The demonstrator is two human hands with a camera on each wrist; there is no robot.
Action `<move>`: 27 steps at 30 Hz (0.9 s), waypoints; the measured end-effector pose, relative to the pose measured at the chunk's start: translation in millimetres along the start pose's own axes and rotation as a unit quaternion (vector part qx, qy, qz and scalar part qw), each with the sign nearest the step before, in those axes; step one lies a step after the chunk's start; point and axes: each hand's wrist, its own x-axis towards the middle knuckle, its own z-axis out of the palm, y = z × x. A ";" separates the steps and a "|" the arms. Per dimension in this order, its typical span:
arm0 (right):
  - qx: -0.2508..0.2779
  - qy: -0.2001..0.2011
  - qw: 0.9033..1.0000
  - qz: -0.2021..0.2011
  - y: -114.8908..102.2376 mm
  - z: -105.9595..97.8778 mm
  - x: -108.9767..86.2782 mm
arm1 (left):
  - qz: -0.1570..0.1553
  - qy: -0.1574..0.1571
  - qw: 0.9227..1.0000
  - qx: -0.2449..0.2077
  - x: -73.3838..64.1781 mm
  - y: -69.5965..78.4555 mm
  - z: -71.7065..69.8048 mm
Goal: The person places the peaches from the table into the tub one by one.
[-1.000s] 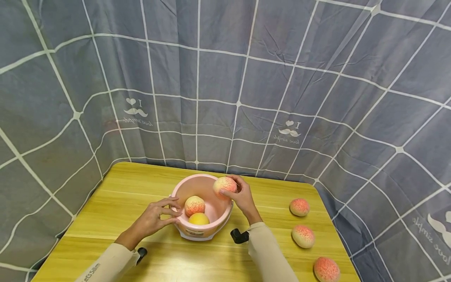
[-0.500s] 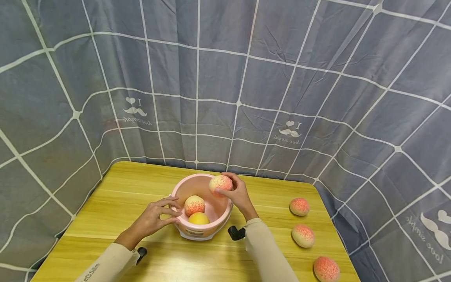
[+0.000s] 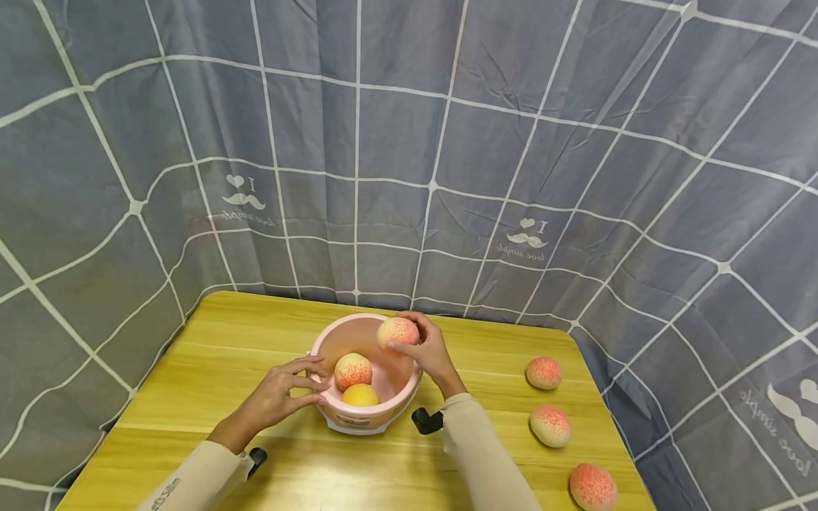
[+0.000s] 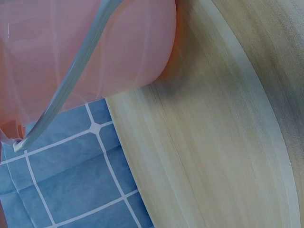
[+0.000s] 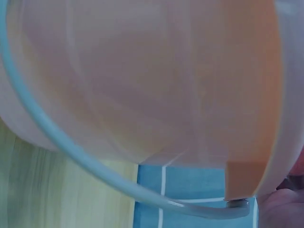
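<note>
A pink bucket (image 3: 329, 339) stands on the wooden table, in the middle of the head view. My left hand (image 3: 281, 389) grips its left rim, fingers over the edge and thumb at the outside. Over the far right part of the opening, my right hand (image 3: 432, 353) holds a red-speckled peach (image 3: 397, 333) between thumb and fingers. Inside the bucket lie another peach (image 3: 353, 371) and a yellow round fruit (image 3: 361, 395), partly hidden by the near rim. Both wrist views are filled mostly by the bucket's side wall (image 4: 133, 42) and its pale handle (image 5: 71, 147).
Three more peaches lie in a column along the table's right side: the far one (image 3: 544, 373), the middle one (image 3: 550, 426) and the near one (image 3: 593, 487). A grey checked curtain (image 3: 396, 142) hangs around the table (image 3: 236, 341) at the back and sides.
My right hand has shifted slightly left with the peach, further over the bucket's opening. The left hand and the bucket have stayed in place.
</note>
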 end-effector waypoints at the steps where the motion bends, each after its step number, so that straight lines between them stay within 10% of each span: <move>1: -0.006 -0.005 1.000 -0.005 0.2 0.0 -0.1 | -0.001 0.000 1.000 -0.001 0.1 0.0 -0.1; 27: 0.027 -0.005 0.999 -0.036 8.5 -14.9 -5.0 | -0.004 0.001 1.000 -0.001 0.6 1.5 -0.4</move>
